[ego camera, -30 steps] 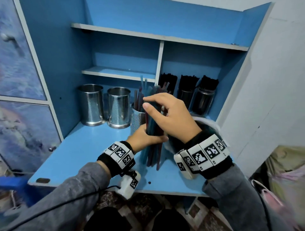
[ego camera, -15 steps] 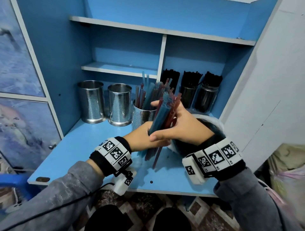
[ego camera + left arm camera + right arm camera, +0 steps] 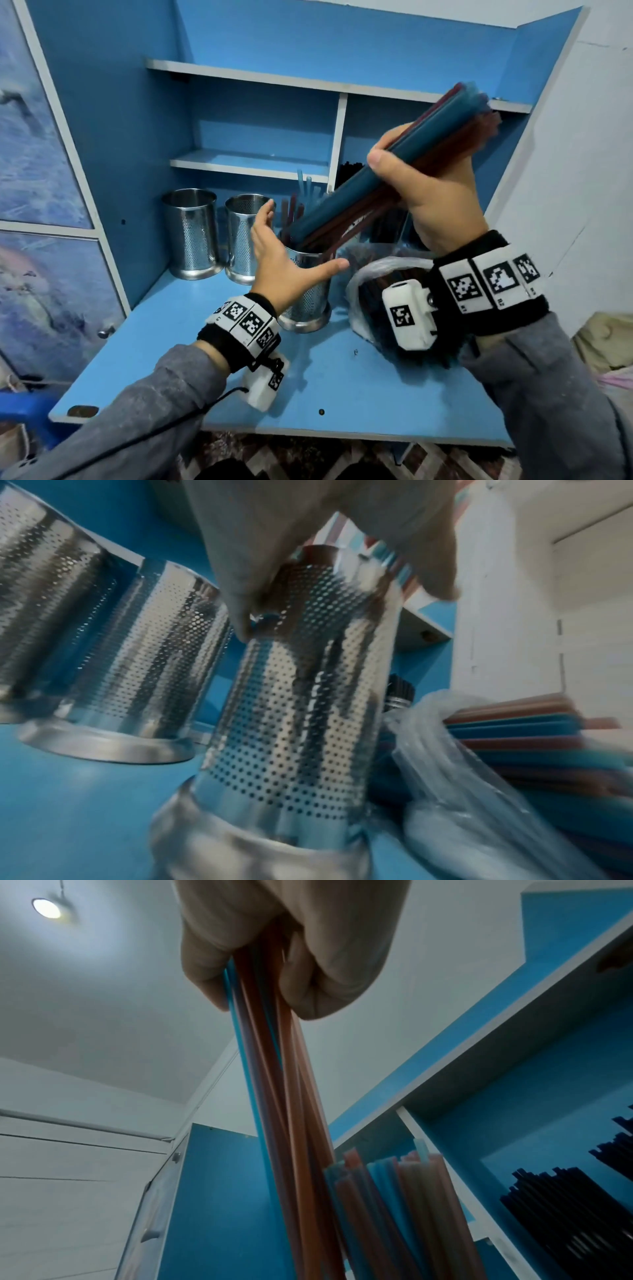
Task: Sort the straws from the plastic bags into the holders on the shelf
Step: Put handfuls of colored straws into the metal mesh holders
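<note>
The right hand [image 3: 435,192] is raised on the right, its thumb and curled fingers closed in a fist-like grip, wrist bent back toward the near edge. The left hand [image 3: 284,260] sits lower and left, fingers straight and thumb spread wide toward the right.

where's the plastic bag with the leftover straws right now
In the head view the plastic bag lies on the blue shelf surface, just right of the straw-filled metal holder and under the right hand, partly hidden by the right wrist camera.
</note>
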Demonstrator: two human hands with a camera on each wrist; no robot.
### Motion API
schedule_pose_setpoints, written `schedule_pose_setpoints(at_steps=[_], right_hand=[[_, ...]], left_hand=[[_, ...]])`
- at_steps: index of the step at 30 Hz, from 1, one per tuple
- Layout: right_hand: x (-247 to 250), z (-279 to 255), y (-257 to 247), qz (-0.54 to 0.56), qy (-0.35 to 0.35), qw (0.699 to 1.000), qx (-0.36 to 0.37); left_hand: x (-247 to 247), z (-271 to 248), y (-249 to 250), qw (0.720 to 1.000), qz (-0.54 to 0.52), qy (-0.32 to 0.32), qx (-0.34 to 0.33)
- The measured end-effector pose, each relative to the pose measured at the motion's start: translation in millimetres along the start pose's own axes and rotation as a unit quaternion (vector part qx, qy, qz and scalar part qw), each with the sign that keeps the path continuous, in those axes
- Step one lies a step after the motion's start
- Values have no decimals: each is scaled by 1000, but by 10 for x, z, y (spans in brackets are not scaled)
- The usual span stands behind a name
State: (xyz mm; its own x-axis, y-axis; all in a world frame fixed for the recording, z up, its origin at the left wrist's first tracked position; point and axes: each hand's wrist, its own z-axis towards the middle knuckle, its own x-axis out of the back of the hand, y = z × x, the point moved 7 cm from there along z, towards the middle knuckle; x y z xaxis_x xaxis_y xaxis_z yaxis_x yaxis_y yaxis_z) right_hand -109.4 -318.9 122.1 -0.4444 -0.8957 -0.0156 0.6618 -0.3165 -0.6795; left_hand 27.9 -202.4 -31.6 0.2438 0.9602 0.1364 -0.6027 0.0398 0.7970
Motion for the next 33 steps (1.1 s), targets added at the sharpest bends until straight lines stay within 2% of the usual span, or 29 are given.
schedule_pose_setpoints(at_steps=[2,4,8,10,14,18,20,22,24,25,27,30,31,33], right_hand=[[35,113,32,7,20,1000,-1],[54,191,97,5,30,1000,-8],[22,273,313,-43,18,998,-29],[-2,311,470,-74,11,995,-61],[-14,433,776,-156,19,975,-157],[-198,532,933,-214,-24,959,-183],[-280,507,1051,-273,-55,939,-201],[-310,437,1147,-386,-80,895,-208],[-362,362,1161,-471,-101,858,-179],[-401,337,1139,-488,-103,852,-156],[-447,299,1067,-476,-89,868,-109],[-500,307,858,-320,-48,946,-27],[-526,321,770,-278,-43,960,11],[-619,357,621,-278,-64,955,85]], left_hand=[[-105,129,-263,995,-15,-81,63],[-135,211,-449,988,-8,-123,97],[-101,283,-625,986,58,-122,96],[-93,310,-617,987,64,-122,88],[-96,334,-615,985,83,-126,80],[-93,348,-622,985,95,-128,69],[-92,354,-610,985,93,-130,64],[-92,353,-599,986,90,-129,62],[-91,356,-595,985,94,-128,63],[-89,356,-596,985,97,-129,62],[-98,353,-595,985,92,-133,57],[-89,339,-597,986,96,-124,55],[-85,333,-598,986,100,-120,55],[-84,329,-598,986,106,-121,54]])
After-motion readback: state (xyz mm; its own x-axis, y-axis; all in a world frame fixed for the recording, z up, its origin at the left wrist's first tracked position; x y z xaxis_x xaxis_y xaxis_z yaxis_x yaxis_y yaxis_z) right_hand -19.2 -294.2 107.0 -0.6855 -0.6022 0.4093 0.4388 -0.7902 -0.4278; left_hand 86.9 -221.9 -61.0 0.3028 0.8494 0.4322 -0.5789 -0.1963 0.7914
